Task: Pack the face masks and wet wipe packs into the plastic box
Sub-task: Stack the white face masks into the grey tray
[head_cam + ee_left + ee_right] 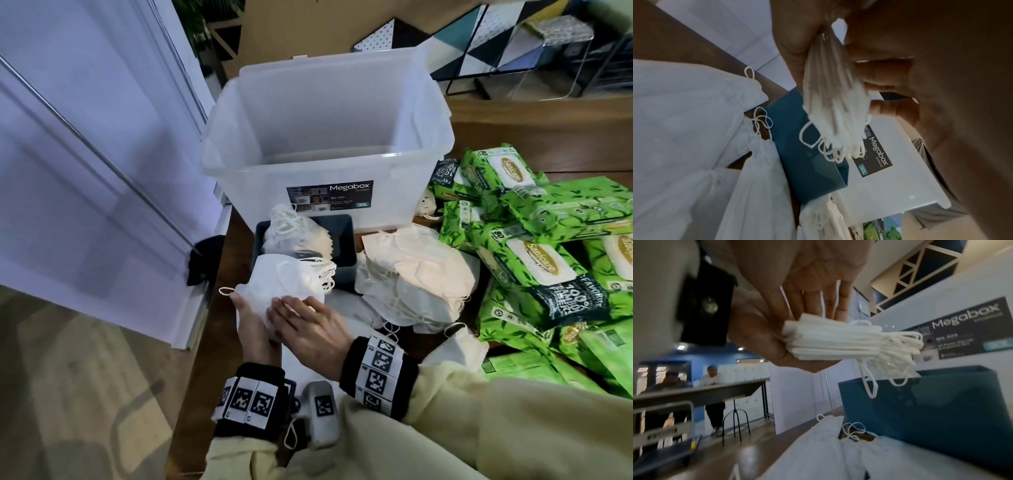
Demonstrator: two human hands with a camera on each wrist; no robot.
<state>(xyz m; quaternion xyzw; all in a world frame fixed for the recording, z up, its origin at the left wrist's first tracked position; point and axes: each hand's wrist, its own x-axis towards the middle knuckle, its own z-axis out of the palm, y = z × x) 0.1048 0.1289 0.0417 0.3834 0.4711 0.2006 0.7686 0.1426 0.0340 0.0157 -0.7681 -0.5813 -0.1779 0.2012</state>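
Both hands hold a stack of folded white face masks [287,284] [832,105] [834,344] just above the near edge of a small blue bin [346,240] [941,410]. My left hand [246,317] pinches the stack from below and the side, thumb against fingers. My right hand [301,318] [818,301] lies flat on top of it with straight fingers. Behind the bin stands the clear plastic box [325,159] [890,186], open, nothing visible inside. Several green wet wipe packs [534,260] are heaped at the right.
More masks [294,229] sit in the blue bin, and a loose pile of masks [411,274] lies on the wooden table [496,137] between the bin and the wipes. A white door panel [85,171] stands close on the left, past the table's edge.
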